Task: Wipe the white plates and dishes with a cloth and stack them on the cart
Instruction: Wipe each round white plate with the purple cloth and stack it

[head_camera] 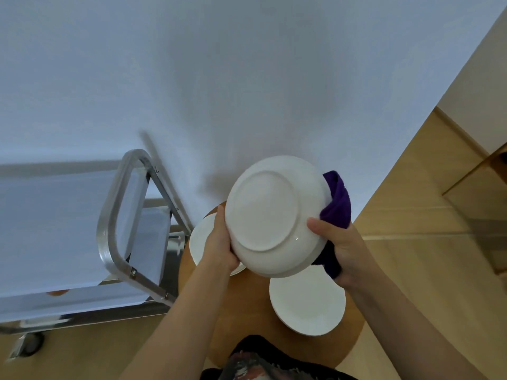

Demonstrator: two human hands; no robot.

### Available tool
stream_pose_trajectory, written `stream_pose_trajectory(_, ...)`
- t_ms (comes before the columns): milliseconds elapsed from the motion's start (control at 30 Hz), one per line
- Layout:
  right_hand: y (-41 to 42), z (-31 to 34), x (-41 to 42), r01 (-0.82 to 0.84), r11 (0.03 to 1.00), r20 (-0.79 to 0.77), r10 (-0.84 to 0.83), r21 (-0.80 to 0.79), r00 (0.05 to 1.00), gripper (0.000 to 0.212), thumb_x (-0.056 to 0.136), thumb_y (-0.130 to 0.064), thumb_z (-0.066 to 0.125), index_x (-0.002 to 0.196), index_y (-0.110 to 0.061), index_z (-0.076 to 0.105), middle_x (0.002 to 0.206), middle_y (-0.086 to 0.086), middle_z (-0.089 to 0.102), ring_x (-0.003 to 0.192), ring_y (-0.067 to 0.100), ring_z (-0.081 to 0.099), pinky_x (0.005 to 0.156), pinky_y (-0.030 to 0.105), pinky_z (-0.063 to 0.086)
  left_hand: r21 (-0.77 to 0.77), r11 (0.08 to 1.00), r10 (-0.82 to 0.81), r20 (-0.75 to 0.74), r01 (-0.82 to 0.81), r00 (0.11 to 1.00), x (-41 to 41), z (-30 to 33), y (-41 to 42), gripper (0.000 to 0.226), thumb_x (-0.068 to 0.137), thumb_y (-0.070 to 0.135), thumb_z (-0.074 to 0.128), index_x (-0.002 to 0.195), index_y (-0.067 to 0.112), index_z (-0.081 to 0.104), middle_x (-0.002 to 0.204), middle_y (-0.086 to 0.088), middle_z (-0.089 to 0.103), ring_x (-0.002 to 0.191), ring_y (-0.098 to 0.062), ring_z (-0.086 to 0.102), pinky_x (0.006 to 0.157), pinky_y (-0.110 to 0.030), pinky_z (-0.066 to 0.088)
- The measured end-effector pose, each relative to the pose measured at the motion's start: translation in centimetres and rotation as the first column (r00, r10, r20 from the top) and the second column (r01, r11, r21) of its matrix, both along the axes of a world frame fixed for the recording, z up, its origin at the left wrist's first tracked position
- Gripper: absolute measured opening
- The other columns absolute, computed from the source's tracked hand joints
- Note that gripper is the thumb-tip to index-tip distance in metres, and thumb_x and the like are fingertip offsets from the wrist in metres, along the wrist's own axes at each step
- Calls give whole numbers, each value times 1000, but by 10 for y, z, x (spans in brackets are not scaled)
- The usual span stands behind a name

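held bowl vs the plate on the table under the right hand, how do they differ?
The bowl is deep-walled; the plate is flat and shallow. The bowl is held up in the air with its underside toward the camera; the plate lies face up on the round wooden table. The left hand and right hand grip the bowl; nothing touches the plate. Both are plain white.

Round wooden table (247,319), lower centre of frame, light brown top. Two white ceramic plates lie on it: one at left edge (201,239), partly hidden; one at right (307,305), fully in view.
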State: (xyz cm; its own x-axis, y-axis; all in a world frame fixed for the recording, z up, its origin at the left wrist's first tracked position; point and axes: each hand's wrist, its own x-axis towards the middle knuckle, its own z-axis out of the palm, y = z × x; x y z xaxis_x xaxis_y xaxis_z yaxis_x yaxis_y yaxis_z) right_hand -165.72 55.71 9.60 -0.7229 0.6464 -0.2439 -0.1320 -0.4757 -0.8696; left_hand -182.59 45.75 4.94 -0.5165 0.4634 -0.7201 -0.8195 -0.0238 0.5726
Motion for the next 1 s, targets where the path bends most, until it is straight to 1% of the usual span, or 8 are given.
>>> stream_pose_trajectory(200, 14, -14, 16, 1, 962, 368, -105, 272, 924, 58, 62, -44, 76, 110, -18, 56, 91, 10, 69, 75, 25, 67, 59, 34, 54, -173, 971, 71, -441, -163, 895, -22, 24, -2, 43, 84, 61, 52, 72, 20, 60, 51, 10, 63, 66, -13, 60, 57, -28, 44)
stream_pose_trajectory(333, 10, 0, 3, 202, 842, 73, -273, 500, 959, 36, 80, -45, 64, 111, -41, 47, 97, -20, 61, 93, 4, 61, 74, 22, 51, -255, 953, -95, -762, -161, 640, -26, 43, 1, 56, 87, 58, 50, 52, 18, 31, 41, 11, 31, 41, -3, 34, 46, -18, 31)
stream_pose_trajectory(400, 4, 13, -10, 74, 693, 15, -121, 717, 993, 41, 79, -47, 52, 118, -42, 41, 119, -20, 52, 111, 3, 51, 92, 23, 44, -295, 945, -198, -861, -143, 468, -20, 52, 6, 59, 90, 52, 52, 50, 19, 23, 39, 10, 24, 36, -6, 28, 38, -15, 24)
stream_pose_trajectory(533, -5, 19, -36, -375, 239, 396, -44, 896, 917, 55, 79, -66, 39, 130, -56, 22, 149, -19, -3, 144, 16, -6, 116, 46, 2, -369, 929, -350, -898, -21, 266, -12, 65, 12, 58, 96, 47, 40, 49, 14, 33, 45, 2, 34, 44, -11, 31, 48, -23, 30)
stream_pose_trajectory(667, 4, 27, -40, -405, -49, 399, -100, 913, 911, 92, 74, -55, 68, 141, -33, 9, 153, -5, 6, 143, 29, 10, 111, 60, 12, -421, 907, -412, -890, -6, 196, -10, 71, 9, 57, 100, 41, 30, 51, 13, 33, 48, 0, 36, 48, -13, 34, 52, -26, 31)
stream_pose_trajectory(833, 27, 52, -54, -464, -334, 475, -53, 820, 878, 107, 64, -64, 71, 148, -19, 20, 153, 3, 27, 138, 26, 27, 109, 44, 26, -457, 889, -457, -889, 10, 2, -2, 76, 5, 56, 101, 40, 28, 51, 16, 32, 47, 3, 37, 47, -12, 36, 49, -24, 28)
stream_pose_trajectory(900, 34, 59, -56, -500, -312, 512, -48, 808, 857, 112, 59, -66, 73, 148, -24, 18, 152, 1, 27, 134, 22, 33, 107, 40, 32, -435, 900, -435, -897, -14, -75, 0, 78, 1, 54, 101, 37, 31, 50, 19, 30, 46, 5, 33, 46, -11, 33, 49, -21, 25)
stream_pose_trajectory(1000, 43, 63, -51, -492, 40, 493, -19, 870, 870, 111, 47, -65, 77, 138, -42, 18, 134, -21, 32, 114, 2, 40, 92, 34, 46, -339, 936, -342, -940, -91, -17, -5, 83, -5, 53, 99, 36, 39, 50, 20, 26, 46, 7, 29, 45, -9, 30, 47, -18, 28)
